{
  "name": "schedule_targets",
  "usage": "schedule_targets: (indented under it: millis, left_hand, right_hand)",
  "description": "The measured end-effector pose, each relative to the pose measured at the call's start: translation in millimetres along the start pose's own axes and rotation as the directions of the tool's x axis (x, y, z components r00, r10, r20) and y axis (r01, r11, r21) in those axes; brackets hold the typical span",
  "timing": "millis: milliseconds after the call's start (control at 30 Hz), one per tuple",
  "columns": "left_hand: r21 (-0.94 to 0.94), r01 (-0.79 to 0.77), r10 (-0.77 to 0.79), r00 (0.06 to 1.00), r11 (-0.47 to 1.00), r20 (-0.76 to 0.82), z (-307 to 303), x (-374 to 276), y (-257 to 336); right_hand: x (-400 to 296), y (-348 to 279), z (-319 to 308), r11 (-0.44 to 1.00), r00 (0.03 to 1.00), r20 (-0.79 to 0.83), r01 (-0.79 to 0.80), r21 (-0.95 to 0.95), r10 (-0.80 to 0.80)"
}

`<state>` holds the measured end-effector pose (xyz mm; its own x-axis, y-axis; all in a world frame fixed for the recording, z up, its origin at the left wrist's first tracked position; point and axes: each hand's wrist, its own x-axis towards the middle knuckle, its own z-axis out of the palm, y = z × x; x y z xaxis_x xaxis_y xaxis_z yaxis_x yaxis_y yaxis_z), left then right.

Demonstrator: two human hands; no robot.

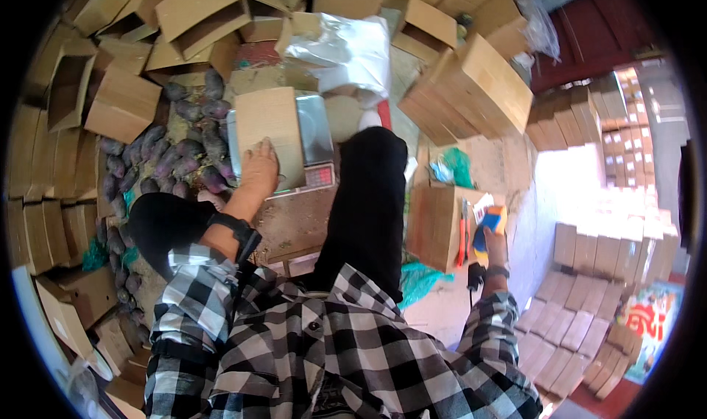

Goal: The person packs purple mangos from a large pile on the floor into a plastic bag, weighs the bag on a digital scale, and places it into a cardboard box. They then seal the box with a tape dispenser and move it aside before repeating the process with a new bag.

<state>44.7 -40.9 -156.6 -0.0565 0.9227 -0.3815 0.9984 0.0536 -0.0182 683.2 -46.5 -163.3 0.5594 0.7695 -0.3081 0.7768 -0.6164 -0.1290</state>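
My left hand lies palm down, fingers a little apart, on the near part of a closed cardboard box. That box rests on a metal-topped weighing scale, whose red-keyed panel shows at the near right. Over to the right, my right hand grips a blue-and-yellow hand-held tool, its exact kind unclear. The tool is over the right side of another cardboard box. An orange-red utility knife and a small white printed paper lie on that box.
Dark purple root vegetables are heaped left of the scale. Open cartons crowd the far side, near a white plastic liner. Green plastic bags lie at the right. Stacked cardboard boxes stand farther right.
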Motion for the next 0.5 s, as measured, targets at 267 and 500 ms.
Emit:
schedule_targets:
  millis: [267,500]
  left_hand:
    - [-0.088,-0.025,0.025,1.000,0.996,-0.007,0,1,6]
    - [0.003,-0.010,0.010,1.000,1.000,-0.002,10,6,8]
  right_hand:
    - [-4,-66,-101,0.918,0.923,-0.243,0.347,0.194,-0.298]
    - [-82,-293,-144,0.588,0.750,0.129,0.386,0.711,-0.649]
